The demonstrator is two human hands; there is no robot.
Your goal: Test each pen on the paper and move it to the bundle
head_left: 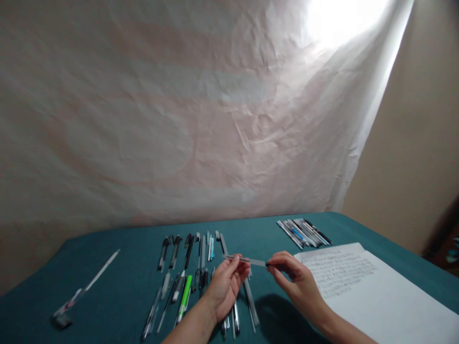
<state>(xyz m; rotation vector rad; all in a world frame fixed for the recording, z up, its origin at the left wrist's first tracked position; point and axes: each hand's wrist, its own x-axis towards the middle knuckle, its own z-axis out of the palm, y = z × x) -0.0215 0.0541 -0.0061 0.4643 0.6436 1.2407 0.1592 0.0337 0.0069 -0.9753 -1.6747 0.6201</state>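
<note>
My left hand (227, 284) is closed around the barrel of a thin, clear pen (256, 262), held level above the table. At the pen's right end, the fingertips of my right hand (292, 274) pinch a small dark tip; whether this is a cap or an end plug I cannot tell. Below and left of my hands lie rows of pens, among them a bright green pen (185, 297) and a black pen (189, 252). Part of these rows is hidden behind my left hand and forearm.
A large paper sheet (390, 301) with handwritten lines lies at the right. Behind it a neat row of pens (304, 233) rests on the green tablecloth (118, 286). Far left is a long pale strip (102, 270) with a dark end. A whitish sheet (179, 119) hangs behind the table.
</note>
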